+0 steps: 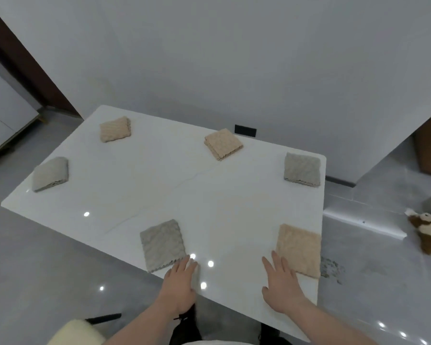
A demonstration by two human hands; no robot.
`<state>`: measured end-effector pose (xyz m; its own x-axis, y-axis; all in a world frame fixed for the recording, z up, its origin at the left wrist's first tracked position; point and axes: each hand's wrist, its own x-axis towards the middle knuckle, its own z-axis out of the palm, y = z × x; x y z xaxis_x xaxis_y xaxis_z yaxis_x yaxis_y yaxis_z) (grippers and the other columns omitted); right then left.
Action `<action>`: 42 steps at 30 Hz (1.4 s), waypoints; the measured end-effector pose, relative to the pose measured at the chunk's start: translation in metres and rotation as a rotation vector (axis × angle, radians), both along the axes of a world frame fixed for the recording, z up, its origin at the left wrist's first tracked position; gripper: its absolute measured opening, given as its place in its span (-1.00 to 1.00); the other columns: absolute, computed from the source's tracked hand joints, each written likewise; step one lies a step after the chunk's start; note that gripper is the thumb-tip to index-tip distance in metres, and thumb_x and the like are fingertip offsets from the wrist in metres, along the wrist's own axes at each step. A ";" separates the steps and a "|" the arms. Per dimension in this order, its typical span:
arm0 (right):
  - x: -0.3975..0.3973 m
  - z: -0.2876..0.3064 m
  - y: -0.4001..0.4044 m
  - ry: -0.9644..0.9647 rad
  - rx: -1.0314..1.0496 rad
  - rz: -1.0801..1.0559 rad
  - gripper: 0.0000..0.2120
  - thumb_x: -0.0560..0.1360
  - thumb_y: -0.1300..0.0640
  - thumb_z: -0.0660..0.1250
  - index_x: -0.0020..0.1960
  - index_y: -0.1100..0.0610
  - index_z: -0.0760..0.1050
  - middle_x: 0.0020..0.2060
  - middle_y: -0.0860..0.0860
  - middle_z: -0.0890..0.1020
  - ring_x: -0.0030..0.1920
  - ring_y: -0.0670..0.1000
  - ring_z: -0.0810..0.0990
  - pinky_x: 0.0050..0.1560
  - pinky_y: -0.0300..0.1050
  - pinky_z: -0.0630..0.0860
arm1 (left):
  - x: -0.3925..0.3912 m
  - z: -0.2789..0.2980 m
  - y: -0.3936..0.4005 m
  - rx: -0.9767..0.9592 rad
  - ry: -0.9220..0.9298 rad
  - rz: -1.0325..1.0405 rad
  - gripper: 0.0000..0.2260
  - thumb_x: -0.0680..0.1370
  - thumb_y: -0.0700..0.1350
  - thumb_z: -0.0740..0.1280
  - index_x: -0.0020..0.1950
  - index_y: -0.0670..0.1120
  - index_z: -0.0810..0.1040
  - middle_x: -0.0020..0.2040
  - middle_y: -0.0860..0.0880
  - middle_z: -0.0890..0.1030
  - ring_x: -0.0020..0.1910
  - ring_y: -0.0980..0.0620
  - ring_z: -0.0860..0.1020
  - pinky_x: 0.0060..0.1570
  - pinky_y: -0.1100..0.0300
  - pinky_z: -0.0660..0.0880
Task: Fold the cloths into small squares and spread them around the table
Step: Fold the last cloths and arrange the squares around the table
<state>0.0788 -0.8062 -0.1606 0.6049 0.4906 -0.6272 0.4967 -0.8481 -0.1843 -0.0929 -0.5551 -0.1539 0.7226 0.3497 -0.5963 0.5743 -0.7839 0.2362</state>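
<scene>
Six folded cloths lay spread around the white counter (209, 195), so the task looked almost finished. The left hand (178, 282) lay flat, fingers straight, touching the near grey cloth (162, 245); the right hand (281, 285) rested likewise against the near beige cloth (299, 249). Only small squaring nudges seemed left.

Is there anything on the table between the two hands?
No, just bare white table with bright light spots, seen from the head view. The left hand and right hand lie flat on it.
</scene>
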 end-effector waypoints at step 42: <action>-0.137 -0.048 0.258 0.050 0.057 0.182 -0.13 0.62 -0.06 0.24 0.65 0.01 -0.32 0.65 0.12 -0.16 0.65 0.17 -0.13 0.57 0.27 0.08 | -0.034 -0.047 0.213 0.086 0.141 -0.362 -0.19 0.67 0.00 0.29 0.65 0.19 -0.28 0.67 -0.03 -0.27 0.64 -0.22 -0.23 0.57 -0.31 -0.16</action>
